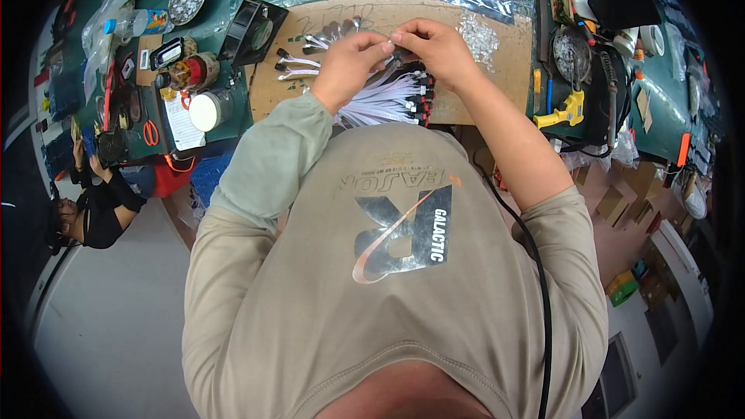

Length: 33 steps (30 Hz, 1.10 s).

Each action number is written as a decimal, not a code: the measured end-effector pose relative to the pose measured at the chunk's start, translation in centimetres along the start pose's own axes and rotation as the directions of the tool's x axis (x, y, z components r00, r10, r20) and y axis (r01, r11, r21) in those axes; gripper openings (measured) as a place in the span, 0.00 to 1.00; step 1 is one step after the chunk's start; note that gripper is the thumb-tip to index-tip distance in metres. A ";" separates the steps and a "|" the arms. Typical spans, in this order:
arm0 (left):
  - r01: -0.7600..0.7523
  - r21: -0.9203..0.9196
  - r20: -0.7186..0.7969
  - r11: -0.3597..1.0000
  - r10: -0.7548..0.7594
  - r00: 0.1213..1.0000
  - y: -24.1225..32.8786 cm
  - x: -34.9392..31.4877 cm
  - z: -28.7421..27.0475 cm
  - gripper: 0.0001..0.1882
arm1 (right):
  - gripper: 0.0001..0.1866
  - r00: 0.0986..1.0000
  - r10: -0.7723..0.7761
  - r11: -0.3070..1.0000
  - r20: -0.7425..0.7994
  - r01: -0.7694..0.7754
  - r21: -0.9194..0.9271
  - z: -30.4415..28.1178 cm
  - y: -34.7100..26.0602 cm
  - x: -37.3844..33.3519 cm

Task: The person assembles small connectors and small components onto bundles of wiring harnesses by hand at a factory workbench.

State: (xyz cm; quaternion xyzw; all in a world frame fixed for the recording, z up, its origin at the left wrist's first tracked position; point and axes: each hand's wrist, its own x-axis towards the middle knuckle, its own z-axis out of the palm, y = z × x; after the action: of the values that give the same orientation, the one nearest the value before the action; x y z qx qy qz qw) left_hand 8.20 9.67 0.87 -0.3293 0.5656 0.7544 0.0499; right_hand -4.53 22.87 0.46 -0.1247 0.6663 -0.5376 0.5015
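My left hand (351, 64) and my right hand (436, 50) meet above a sheet of brown board, fingertips pinched close together. Whatever lies between the fingers is too small to make out. Just below them spreads a bundle of white cables (380, 102), its right-hand ends carrying black and red connectors. A few more white cables (299, 73) with dark ends stick out to the left of my left hand. Beyond my right hand lies a loose heap of small clear plastic pieces (478, 40).
A black fan (252, 31) stands left of the board (510, 93). Farther left are a white-lidded jar (206, 112), red scissors (150, 133), bottles and a metal bowl (188, 0). On the right lies a yellow glue gun (560, 111). Another person (101, 209) works at far left.
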 end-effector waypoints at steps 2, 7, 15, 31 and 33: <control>-0.010 -0.003 -0.012 1.000 0.010 1.000 -0.1 0.1 0.0 0.09 | 0.10 1.000 0.002 0.998 -0.005 -0.002 -0.062 0.1 -0.3 -0.1; -0.210 0.530 -0.119 0.822 0.318 0.941 -0.5 1.8 -1.7 0.10 | 0.15 0.999 -0.011 0.995 -0.052 0.006 -0.104 -0.4 0.7 0.8; 0.107 -0.035 -0.297 0.994 -0.112 0.948 -0.1 2.5 -2.2 0.14 | 0.16 0.924 -0.305 0.662 -0.230 0.032 -0.749 -4.9 3.9 1.8; -0.156 0.866 0.129 0.475 0.089 0.988 -3.3 1.5 0.8 0.10 | 0.09 0.917 -0.267 0.385 -0.296 -0.180 -0.905 -7.1 3.9 1.5; -0.109 0.813 0.097 0.572 0.051 0.994 -3.1 1.8 0.6 0.10 | 0.09 0.911 -0.291 0.395 -0.293 -0.165 -0.904 -7.4 4.0 1.6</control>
State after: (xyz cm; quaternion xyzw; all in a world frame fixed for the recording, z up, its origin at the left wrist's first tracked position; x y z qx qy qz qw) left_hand 7.97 10.79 -2.61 -0.2195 0.8618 0.4205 0.1796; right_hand -9.67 27.71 -4.34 -0.2903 0.9332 -0.1145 0.1779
